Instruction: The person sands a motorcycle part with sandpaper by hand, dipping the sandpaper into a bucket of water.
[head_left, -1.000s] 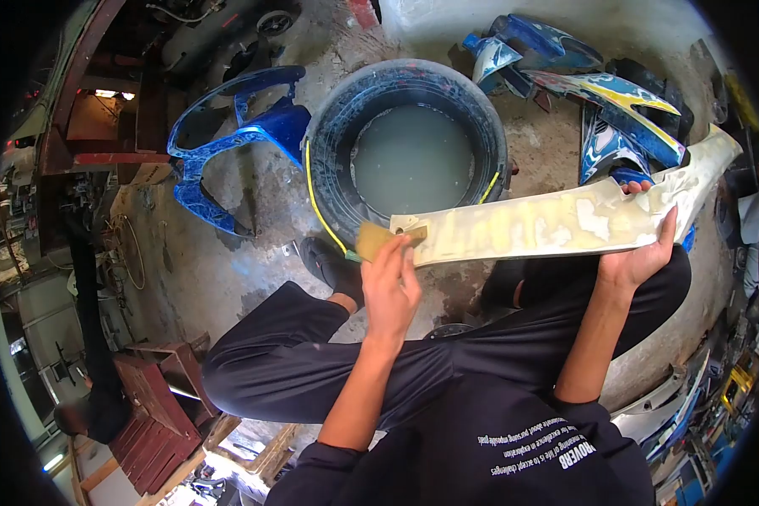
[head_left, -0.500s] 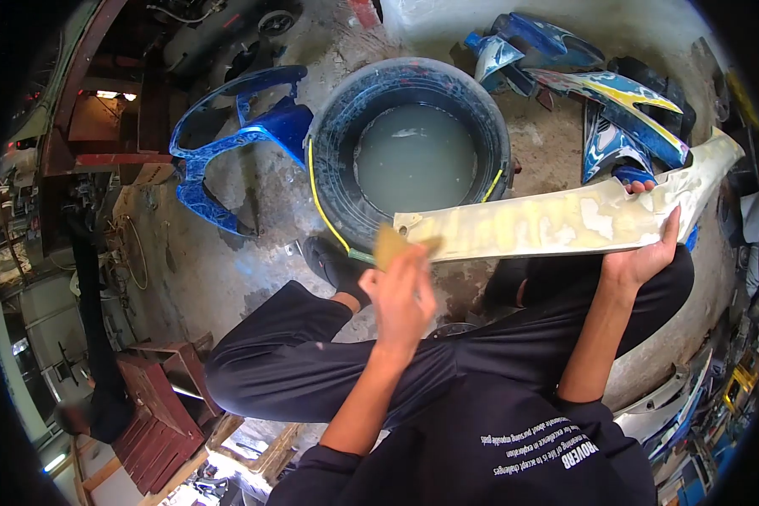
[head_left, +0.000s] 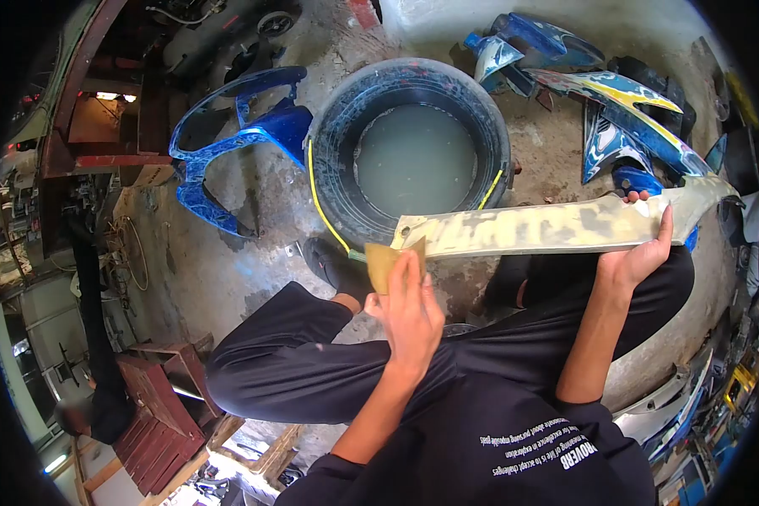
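Note:
My left hand [head_left: 409,304] is closed on a folded yellowish-brown piece of sandpaper [head_left: 384,266], fingers laid over it. The sandpaper is at the left end of a long cream-coloured motorcycle fairing panel [head_left: 523,229], near a small hole. Darker, patchy areas mark the panel's surface. My right hand [head_left: 637,253] grips the panel near its wider right end from below, thumb on the near face and fingertips showing over the far edge. Behind the panel stands a black bucket [head_left: 325,126] holding cloudy greyish water.
A blue fairing piece [head_left: 196,181] lies on the concrete floor left of the bucket. Several blue, white and yellow fairings [head_left: 624,97] lie at the back right. At left, another person [head_left: 105,405] is near a dark red wooden bench [head_left: 156,430]. More parts crowd the lower right.
The panel has tilted, its right end now lower, and its face looks darker in patches. My left hand has shifted slightly down and right, its sandpaper now sharp instead of blurred.

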Demonstrator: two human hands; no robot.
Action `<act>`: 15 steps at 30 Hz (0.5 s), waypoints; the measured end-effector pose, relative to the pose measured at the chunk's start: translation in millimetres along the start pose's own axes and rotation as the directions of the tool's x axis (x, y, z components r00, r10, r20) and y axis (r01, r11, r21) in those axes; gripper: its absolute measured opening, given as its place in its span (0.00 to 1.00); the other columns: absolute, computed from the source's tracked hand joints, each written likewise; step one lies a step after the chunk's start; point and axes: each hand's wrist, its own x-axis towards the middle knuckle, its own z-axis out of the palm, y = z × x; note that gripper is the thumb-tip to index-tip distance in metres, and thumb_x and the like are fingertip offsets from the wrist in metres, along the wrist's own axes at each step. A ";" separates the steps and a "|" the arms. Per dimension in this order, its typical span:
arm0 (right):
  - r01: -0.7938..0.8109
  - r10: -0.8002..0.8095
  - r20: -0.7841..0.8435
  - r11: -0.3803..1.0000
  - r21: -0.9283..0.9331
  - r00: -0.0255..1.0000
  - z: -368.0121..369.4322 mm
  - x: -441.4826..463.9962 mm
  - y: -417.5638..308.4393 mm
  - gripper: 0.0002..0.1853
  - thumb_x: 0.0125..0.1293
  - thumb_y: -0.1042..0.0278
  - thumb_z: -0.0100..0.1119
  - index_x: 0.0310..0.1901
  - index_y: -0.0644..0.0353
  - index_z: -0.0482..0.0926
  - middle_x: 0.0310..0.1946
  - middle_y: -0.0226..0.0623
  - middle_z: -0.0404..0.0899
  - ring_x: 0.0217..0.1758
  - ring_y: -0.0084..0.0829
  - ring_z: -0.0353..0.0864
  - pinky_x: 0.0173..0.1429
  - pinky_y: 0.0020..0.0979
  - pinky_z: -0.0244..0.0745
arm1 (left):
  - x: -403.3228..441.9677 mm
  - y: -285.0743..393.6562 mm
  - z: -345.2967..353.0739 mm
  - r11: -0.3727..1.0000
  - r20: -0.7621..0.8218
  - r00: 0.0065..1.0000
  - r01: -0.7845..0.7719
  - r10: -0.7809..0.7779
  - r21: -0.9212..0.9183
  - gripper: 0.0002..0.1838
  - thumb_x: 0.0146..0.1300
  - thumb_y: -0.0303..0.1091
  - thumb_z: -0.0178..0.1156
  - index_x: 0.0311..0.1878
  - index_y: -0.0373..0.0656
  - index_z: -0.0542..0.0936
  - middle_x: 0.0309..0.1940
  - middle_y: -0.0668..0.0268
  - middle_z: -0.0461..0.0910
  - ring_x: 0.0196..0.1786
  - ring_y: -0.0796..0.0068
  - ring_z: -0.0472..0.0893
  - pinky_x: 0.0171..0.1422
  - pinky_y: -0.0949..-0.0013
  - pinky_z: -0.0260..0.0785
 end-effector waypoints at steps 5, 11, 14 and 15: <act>0.020 -0.022 -0.047 0.999 -0.039 0.999 0.6 -0.3 4.0 0.16 0.78 0.59 0.53 0.51 0.67 0.74 0.44 0.41 0.80 0.48 0.35 0.80 0.60 0.36 0.75 | 4.6 -3.6 0.2 0.991 0.021 0.992 0.124 -0.123 -0.043 0.21 0.75 0.33 0.55 0.68 0.41 0.78 0.66 0.61 0.78 0.62 0.66 0.77 0.61 0.52 0.51; -0.001 -0.002 -0.059 0.999 -0.054 0.998 1.2 -0.5 5.2 0.15 0.78 0.60 0.53 0.51 0.66 0.74 0.43 0.40 0.79 0.47 0.35 0.80 0.59 0.36 0.75 | 6.2 5.8 -2.3 0.995 0.047 0.999 0.002 0.003 -0.100 0.20 0.75 0.34 0.55 0.66 0.38 0.79 0.66 0.63 0.78 0.60 0.67 0.77 0.64 0.54 0.50; 0.002 -0.004 -0.034 0.998 -0.056 0.999 1.9 0.2 4.3 0.15 0.78 0.60 0.52 0.52 0.66 0.73 0.43 0.40 0.79 0.47 0.35 0.80 0.59 0.37 0.75 | 10.8 -11.9 0.3 0.992 0.070 0.991 0.113 -0.117 0.054 0.20 0.74 0.34 0.55 0.66 0.41 0.80 0.69 0.66 0.76 0.51 0.66 0.79 0.62 0.53 0.52; 0.001 -0.003 -0.025 0.998 -0.065 1.000 1.2 -0.6 5.2 0.15 0.78 0.60 0.51 0.52 0.66 0.73 0.43 0.40 0.79 0.47 0.35 0.80 0.60 0.38 0.75 | 9.9 -11.1 0.8 0.994 0.057 0.993 0.104 -0.107 0.044 0.20 0.74 0.34 0.55 0.65 0.41 0.80 0.68 0.67 0.77 0.51 0.65 0.79 0.62 0.53 0.52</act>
